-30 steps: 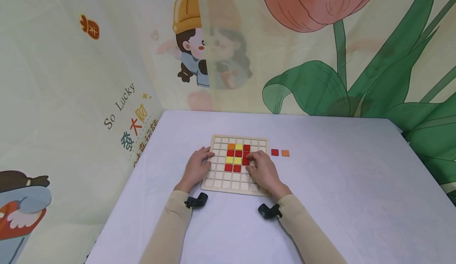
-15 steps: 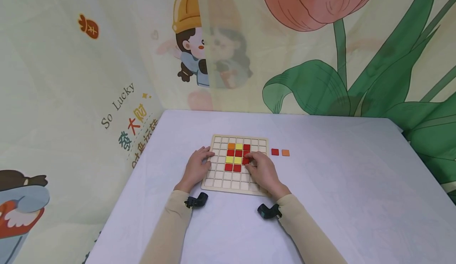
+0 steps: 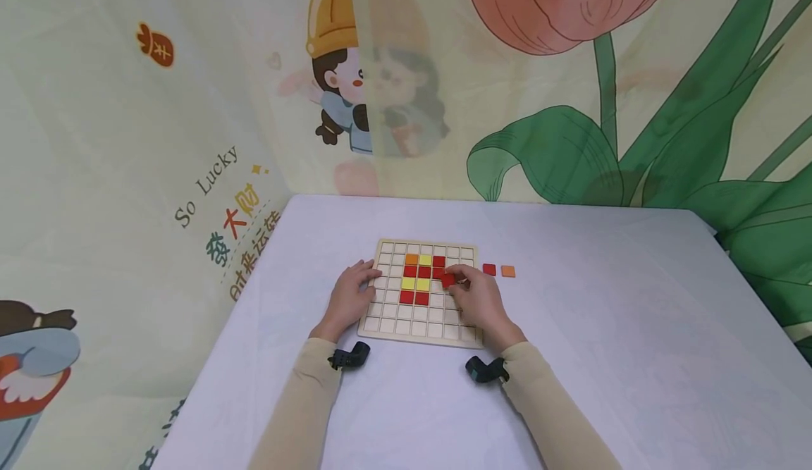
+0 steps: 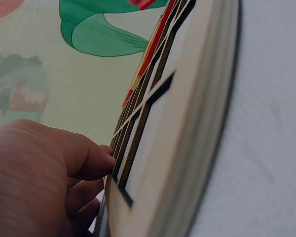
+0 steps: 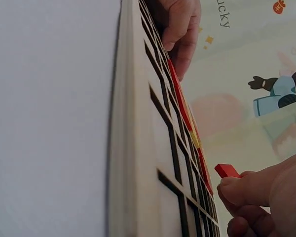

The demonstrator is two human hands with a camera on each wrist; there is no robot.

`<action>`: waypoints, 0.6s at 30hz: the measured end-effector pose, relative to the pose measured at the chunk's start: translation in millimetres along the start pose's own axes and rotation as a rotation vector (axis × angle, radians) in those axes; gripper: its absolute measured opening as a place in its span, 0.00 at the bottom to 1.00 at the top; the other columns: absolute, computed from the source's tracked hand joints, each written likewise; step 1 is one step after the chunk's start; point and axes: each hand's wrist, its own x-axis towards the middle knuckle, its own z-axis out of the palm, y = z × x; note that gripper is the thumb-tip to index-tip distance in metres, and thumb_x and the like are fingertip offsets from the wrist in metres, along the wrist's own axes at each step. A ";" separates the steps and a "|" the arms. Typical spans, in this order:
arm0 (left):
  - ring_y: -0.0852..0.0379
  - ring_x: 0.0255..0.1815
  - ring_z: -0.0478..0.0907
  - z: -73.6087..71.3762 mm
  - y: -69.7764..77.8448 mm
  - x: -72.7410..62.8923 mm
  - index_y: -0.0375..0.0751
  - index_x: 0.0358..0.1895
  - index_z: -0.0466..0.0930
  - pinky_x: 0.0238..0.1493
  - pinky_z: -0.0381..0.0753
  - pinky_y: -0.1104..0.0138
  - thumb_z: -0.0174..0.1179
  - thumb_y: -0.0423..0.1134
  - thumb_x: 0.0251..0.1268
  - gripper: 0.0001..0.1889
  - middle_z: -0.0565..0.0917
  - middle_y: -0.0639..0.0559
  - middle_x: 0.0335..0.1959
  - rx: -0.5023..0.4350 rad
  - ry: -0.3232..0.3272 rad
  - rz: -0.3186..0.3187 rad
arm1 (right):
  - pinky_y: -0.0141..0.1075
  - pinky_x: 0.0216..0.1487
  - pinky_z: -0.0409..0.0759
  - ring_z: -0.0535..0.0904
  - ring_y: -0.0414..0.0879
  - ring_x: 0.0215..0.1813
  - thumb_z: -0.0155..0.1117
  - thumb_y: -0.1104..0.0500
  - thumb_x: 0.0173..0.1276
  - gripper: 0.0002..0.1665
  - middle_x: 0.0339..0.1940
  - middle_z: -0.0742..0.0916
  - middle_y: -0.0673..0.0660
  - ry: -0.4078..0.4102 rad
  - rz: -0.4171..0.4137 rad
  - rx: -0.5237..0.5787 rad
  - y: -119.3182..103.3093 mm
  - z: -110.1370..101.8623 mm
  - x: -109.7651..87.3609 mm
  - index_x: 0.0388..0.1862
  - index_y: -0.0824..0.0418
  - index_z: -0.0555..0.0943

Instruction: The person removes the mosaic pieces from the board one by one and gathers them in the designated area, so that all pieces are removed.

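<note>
A wooden grid board (image 3: 387, 325) lies on the table, with several red, yellow and orange square tiles in its cells. My right hand (image 3: 478, 304) pinches a red tile (image 3: 447, 280) between thumb and fingers, just above the board's right half; the right wrist view shows this tile (image 5: 227, 170) tilted and clear of the surface. My left hand (image 3: 349, 294) rests at the board's left edge, its fingers fairly straight and touching the rim. In the left wrist view the thumb (image 4: 96, 160) lies against that edge.
Right of the board, a loose red tile (image 3: 489, 270) and an orange tile (image 3: 508, 271) lie side by side on the white-covered table (image 3: 609, 315). Printed cloth (image 3: 545, 103) hangs behind and to the left.
My right hand has lifted a red tile out of the third coloured row and drawn it slightly right, baring that cell. The left hand stays at the board's edge.
</note>
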 end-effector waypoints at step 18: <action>0.50 0.76 0.57 0.8 1.1 0.4 0.39 0.56 0.82 0.80 0.47 0.59 0.53 0.29 0.65 0.18 0.71 0.47 0.70 0.006 -0.002 -0.015 | 0.41 0.45 0.76 0.75 0.53 0.45 0.61 0.68 0.65 0.19 0.44 0.83 0.60 0.008 0.101 -0.068 36.1 -60.3 6.9 0.55 0.60 0.80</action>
